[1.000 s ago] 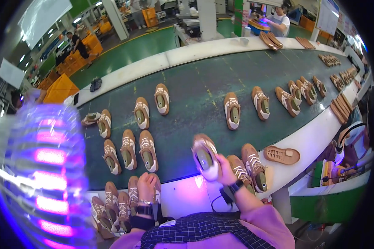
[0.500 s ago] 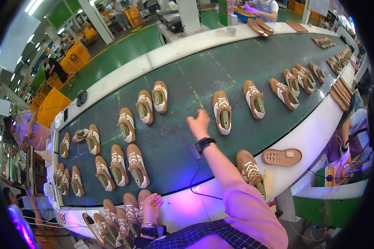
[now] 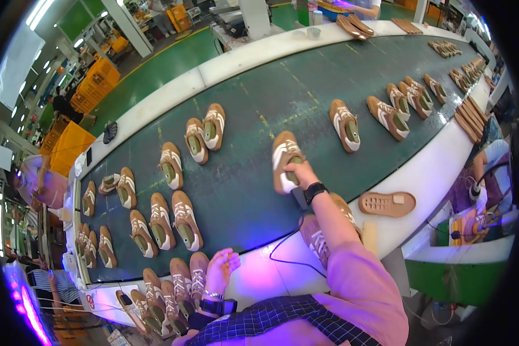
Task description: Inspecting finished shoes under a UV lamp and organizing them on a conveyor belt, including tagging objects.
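We clamp our right grip on one brown shoe over the green belt; our left grip is parted.

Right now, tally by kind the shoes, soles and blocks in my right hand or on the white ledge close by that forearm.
Shoes: 3, one in right hand, two partly hidden
Sole: 1
Block: 1
Total: 5
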### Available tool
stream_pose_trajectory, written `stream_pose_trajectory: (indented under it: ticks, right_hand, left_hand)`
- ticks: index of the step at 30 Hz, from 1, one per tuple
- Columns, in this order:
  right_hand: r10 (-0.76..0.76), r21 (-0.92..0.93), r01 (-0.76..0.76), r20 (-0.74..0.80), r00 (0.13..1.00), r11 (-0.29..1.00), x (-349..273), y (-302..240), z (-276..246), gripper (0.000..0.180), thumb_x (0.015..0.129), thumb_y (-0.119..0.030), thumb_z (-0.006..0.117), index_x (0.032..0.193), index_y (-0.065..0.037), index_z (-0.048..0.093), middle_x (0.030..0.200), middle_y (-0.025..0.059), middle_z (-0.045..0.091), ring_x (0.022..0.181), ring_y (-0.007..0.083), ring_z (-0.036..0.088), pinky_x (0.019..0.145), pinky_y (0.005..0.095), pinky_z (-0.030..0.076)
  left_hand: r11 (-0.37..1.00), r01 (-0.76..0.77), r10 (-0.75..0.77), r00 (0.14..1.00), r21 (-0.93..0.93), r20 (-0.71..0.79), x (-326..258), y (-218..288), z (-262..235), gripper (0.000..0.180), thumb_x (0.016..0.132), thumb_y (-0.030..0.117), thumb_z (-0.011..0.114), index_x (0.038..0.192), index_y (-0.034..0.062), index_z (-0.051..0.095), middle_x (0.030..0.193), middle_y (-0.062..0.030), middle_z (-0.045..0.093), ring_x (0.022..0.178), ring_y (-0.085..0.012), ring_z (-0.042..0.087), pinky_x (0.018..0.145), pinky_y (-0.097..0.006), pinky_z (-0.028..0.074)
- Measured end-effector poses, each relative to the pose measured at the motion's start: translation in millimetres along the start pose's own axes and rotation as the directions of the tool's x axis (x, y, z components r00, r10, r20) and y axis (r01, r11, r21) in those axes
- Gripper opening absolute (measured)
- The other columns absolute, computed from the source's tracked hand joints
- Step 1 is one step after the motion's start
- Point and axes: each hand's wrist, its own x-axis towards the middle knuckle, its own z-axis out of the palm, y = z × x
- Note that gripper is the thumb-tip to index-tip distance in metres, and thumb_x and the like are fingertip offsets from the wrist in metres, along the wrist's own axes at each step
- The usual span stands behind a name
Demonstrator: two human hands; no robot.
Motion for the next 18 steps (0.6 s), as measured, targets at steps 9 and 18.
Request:
stream_pose_trajectory:
  ticks: [9,18]
  right_hand:
    - [0.098,-0.092,-0.049,0.647,0.757,0.995,-244.8,52.6,68.1,0.048,0.077,-0.016,0.071,0.117,0.001,0.05,0.106,0.0087,0.059,0.097,0.0139,0.057,0.084,0.0285,0.047]
    - [-0.526,-0.882,0.343,0.134,0.84,0.322,-300.2,50.5,-55.2,0.058,0.069,-0.021,0.068,0.117,0.006,0.05,0.112,0.0205,0.056,0.1,0.0364,0.054,0.087,0.0393,0.044]
  left_hand:
    - [0.935,-0.007,0.127,0.94,-0.355,0.316,-23.2,7.6,26.3,0.051,0.097,0.041,0.04,0.135,0.0061,0.036,0.129,-0.0126,0.049,0.115,-0.0251,0.051,0.096,-0.043,0.044]
    - [0.865,0.054,0.15,0.921,-0.499,0.36,-77.9,-14.2,-47.3,0.081,0.081,0.057,0.052,0.136,0.0,0.034,0.132,-0.0222,0.044,0.118,-0.037,0.048,0.099,-0.055,0.038]
